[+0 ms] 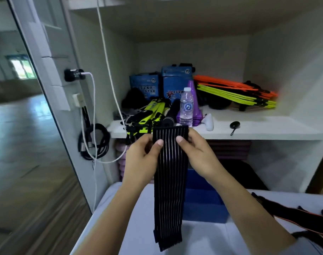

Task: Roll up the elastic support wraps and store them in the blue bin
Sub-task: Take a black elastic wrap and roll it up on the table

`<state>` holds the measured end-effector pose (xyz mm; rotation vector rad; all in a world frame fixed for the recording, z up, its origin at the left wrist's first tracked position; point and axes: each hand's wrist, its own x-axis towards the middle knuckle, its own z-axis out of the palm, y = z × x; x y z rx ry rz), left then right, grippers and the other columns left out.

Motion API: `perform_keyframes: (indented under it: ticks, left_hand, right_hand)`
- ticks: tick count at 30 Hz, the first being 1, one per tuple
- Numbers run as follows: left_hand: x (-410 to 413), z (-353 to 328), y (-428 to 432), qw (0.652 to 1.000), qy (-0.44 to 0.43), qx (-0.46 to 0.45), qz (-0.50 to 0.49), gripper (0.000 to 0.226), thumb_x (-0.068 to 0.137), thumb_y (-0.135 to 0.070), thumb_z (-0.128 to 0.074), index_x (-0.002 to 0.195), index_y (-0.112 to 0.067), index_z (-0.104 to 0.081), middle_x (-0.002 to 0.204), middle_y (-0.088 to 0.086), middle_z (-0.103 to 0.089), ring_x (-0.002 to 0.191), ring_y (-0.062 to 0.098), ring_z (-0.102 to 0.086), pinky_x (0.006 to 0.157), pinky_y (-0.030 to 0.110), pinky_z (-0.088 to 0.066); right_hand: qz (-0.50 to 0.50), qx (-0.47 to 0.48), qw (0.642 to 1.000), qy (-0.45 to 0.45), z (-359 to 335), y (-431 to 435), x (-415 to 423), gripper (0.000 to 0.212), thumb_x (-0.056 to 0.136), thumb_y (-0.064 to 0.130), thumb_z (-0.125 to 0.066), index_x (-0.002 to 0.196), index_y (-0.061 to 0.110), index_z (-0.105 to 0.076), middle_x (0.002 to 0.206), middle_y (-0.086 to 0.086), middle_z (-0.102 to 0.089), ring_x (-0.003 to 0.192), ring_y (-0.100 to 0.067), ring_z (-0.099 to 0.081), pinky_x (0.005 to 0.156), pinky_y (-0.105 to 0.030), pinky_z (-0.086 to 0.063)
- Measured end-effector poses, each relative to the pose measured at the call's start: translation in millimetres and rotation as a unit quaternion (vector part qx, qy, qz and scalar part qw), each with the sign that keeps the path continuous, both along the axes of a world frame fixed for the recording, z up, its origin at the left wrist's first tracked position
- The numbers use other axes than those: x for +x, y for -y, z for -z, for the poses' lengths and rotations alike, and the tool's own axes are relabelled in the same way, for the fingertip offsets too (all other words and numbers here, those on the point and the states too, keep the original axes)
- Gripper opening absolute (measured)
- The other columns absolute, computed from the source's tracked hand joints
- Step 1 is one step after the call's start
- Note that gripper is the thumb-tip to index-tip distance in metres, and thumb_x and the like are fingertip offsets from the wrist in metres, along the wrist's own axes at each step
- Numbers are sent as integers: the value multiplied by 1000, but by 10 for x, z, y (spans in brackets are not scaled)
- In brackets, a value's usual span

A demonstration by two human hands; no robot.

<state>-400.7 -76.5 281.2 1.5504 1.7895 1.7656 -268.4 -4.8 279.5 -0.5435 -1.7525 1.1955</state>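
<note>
From the head camera: both hands are up in front of the shelf (258,128), holding one black elastic support wrap (169,177) with pale stripes. The left hand (141,160) has its grip clamped on the wrap's upper left edge, thumb on the front. The right hand (200,155) pinches the upper right edge the same way, thumb forward and fingers behind. The wrap hangs straight down, unrolled, its lower end over the white table (203,236); whether it touches I cannot tell. Just behind the hanging strip sits the blue bin (203,205) on the table. More dark wraps (304,217) with orange edging lie at the table's right side. Up on the shelf stand a water bottle (186,107), purple cones (193,92) and two blue boxes (145,85).
</note>
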Motion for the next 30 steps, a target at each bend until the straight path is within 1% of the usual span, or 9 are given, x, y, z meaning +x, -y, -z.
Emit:
perform_keyframes:
  ticks: [5,9,12,14,17,21,25,26,30]
  left_hand:
    - [-618,92,-331,995,-53,-70,-48,20,89,-26,-59,78,-10,-62,71,11,-66,71,26,-61,66,37,-47]
    - [-974,285,-619,987,-57,-132,-78,29,89,-25,-60,75,0,-58,63,11,-58,65,26,-51,54,27,-35]
    - [-1179,278,-783,988,-50,-118,-81,27,89,-24,-60,80,2,-61,74,20,-66,69,31,-58,59,29,-39]
    - [-1262,174,-848,991,-54,-93,-78,27,89,-21,-59,75,2,-58,68,19,-62,63,25,-52,56,27,-37]
    - [-1313,40,-882,995,-47,-52,-67,30,89,-18,-59,61,-13,-48,53,1,-49,56,20,-46,55,28,-38]
    - [-1255,188,-753,993,-76,-70,-51,20,89,-19,-60,71,-11,-57,59,0,-54,56,13,-46,54,15,-36]
    - [-1126,741,-546,989,-40,-141,-14,12,89,-17,-60,79,-12,-63,68,2,-62,69,24,-62,71,34,-51]
    - [-1104,916,-502,986,-29,-166,-10,10,88,-18,-61,81,-13,-65,70,1,-64,72,23,-64,76,36,-53]
    - [-1013,1631,-266,963,20,-267,40,12,85,-20,-62,74,-22,-65,71,7,-67,70,29,-62,76,50,-54]
  right_hand:
    - [75,-26,995,68,125,-355,-606,33,93,23,-55,123,12,-56,118,-7,-64,113,-20,-59,98,-39,-47]
    - [156,-1,977,143,281,-628,-1009,34,87,26,-64,114,6,-62,103,-9,-68,98,-24,-63,88,-35,-49]
    - [166,9,977,137,214,-748,-1197,23,86,23,-65,99,5,-66,84,-8,-66,84,-28,-64,82,-48,-53]
    - [173,30,977,121,108,-822,-1275,21,85,24,-66,94,5,-65,77,-4,-64,84,-30,-65,79,-53,-53]
    - [171,61,978,104,-27,-881,-1312,19,85,24,-67,89,5,-64,74,-4,-61,81,-31,-64,77,-53,-54]
    - [160,62,979,105,143,-803,-1200,17,84,24,-67,94,9,-66,76,1,-64,74,-17,-63,77,-45,-56]
    - [139,29,977,161,683,-595,-991,11,85,18,-66,91,9,-66,68,11,-59,60,7,-56,65,-11,-48]
    - [133,13,975,177,846,-529,-936,13,85,18,-66,91,6,-65,67,9,-59,58,8,-55,62,-8,-45]
    - [103,-81,961,243,1560,-271,-696,21,85,23,-67,97,6,-65,81,-13,-67,70,-13,-62,70,-32,-55]
